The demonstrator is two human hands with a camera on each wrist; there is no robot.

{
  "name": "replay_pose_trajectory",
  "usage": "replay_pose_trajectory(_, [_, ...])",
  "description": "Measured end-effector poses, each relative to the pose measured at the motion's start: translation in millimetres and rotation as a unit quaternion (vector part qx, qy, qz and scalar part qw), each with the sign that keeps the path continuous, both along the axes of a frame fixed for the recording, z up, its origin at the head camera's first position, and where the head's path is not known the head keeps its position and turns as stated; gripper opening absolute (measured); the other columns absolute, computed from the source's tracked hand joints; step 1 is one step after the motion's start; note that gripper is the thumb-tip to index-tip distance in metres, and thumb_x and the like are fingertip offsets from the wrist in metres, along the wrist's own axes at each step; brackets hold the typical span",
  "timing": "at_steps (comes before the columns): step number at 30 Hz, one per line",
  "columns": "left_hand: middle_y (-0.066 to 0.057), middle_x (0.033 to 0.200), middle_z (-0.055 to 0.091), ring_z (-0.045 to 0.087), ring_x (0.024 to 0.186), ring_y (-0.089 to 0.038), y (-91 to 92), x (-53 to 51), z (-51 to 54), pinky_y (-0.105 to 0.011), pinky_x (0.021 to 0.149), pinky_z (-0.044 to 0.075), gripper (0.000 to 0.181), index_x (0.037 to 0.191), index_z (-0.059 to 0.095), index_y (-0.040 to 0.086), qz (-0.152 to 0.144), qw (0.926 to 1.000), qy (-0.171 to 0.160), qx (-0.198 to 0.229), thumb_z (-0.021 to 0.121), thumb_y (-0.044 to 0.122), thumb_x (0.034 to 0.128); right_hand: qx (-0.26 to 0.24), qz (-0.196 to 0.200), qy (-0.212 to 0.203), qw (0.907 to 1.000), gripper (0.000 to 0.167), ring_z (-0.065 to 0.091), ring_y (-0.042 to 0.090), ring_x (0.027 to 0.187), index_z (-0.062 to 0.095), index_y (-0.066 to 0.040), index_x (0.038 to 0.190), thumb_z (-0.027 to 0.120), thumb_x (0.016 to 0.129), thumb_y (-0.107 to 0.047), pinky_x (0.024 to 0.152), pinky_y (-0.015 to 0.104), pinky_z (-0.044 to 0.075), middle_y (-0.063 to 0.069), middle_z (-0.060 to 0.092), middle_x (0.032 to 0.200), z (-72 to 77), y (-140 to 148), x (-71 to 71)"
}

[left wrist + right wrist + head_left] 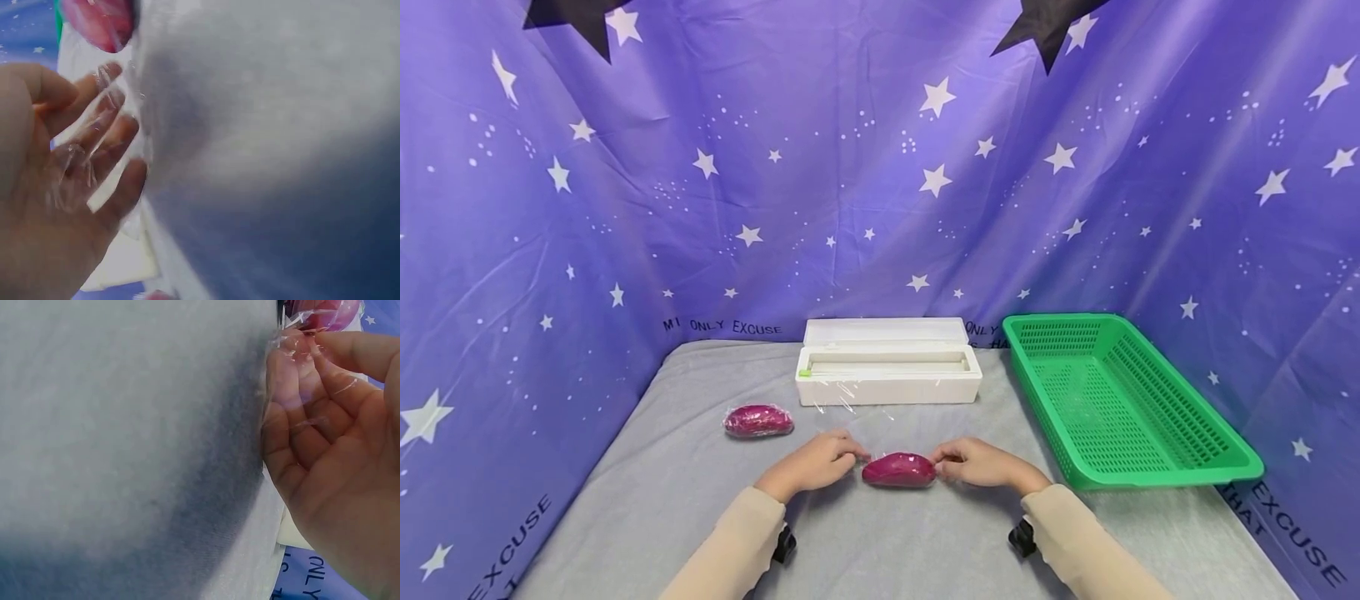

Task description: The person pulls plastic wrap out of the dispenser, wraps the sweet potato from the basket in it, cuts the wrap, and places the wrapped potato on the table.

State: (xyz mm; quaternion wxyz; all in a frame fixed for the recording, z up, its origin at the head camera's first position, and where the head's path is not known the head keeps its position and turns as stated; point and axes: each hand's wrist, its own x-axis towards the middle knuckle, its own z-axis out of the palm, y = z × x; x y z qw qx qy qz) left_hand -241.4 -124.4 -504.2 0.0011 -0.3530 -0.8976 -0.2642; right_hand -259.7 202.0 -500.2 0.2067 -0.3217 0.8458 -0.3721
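Note:
A glossy magenta, elongated root vegetable (899, 470) lies on the grey cloth between both hands, with clear cling film around it. My left hand (822, 460) is at its left end. In the left wrist view, film (78, 165) lies across the palm side of the relaxed, slightly spread fingers, and the thumb stands apart from the fingertips. At the other end, my right hand (977, 462) pinches the film (306, 394) between thumb and forefinger, the other fingers bent behind it. A second magenta vegetable (758, 421), wrapped in film, lies to the left.
Behind the hands stands a white cling film box (891, 392) with its lid raised and a green slider (805, 372) at the front left. A green perforated basket (1165, 478) sits on the right. Purple star-patterned cloth (850, 167) hangs around the grey-covered table (647, 508).

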Motion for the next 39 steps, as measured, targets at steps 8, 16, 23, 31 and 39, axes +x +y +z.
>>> replay_pose_trajectory(8, [0.004,0.108,0.068,0.062,0.103,-0.014,23.3,11.4,22.4,-0.034,0.093,0.051,0.020,0.111,0.075,0.016,-0.005,0.9896,0.143,0.008,0.070,0.017,0.0918,-0.001,-0.005,-0.006,1.0000,0.018,0.056,0.007,0.073,0.071,-0.007,0.110,0.056,0.101,-0.014,0.065,0.023,0.047,-0.004,0.065,0.085,-0.9,-1,0.2])
replay_pose_trajectory(16, [0.007,0.104,0.067,0.064,0.092,-0.008,39.1,21.2,18.0,-0.027,0.082,0.054,0.029,0.115,0.074,0.018,-0.010,0.9869,0.154,-0.046,0.077,0.028,0.0882,-0.003,-0.005,-0.014,0.9999,0.018,0.056,0.009,0.073,0.070,-0.007,0.110,0.057,0.101,-0.016,0.064,0.024,0.048,-0.003,0.065,0.085,-0.9,-1,1.3])
replay_pose_trajectory(23, [0.005,0.112,0.066,0.065,0.097,-0.011,36.9,16.7,11.4,-0.032,0.085,0.054,0.047,0.122,0.069,0.019,0.019,0.9929,0.108,-0.044,0.084,0.037,0.0812,0.002,-0.014,-0.014,0.9998,0.021,0.057,0.010,0.075,0.070,-0.010,0.113,0.056,0.102,-0.021,0.065,0.026,0.049,-0.003,0.065,0.086,0.6,2,1.4])
replay_pose_trajectory(31, [0.003,0.115,0.064,0.063,0.103,-0.013,38.2,9.9,6.1,-0.034,0.089,0.054,0.051,0.126,0.066,0.017,0.024,0.9948,0.089,-0.042,0.085,0.031,0.0806,0.006,-0.067,0.030,0.9973,0.030,0.064,0.020,0.086,0.069,-0.009,0.116,0.052,0.106,-0.031,0.076,0.038,0.052,0.004,0.069,0.094,15.3,22,-0.8])
replay_pose_trajectory(39, [0.001,0.115,0.064,0.061,0.098,-0.011,36.0,0.8,5.3,-0.033,0.085,0.054,0.051,0.126,0.067,0.016,0.015,0.9979,0.056,-0.027,0.085,0.028,0.0802,-0.034,-0.084,0.187,0.9780,0.025,0.064,0.022,0.102,0.069,-0.006,0.118,0.069,0.094,-0.014,0.088,0.046,0.054,0.004,0.069,0.112,27.2,-4,15.6])
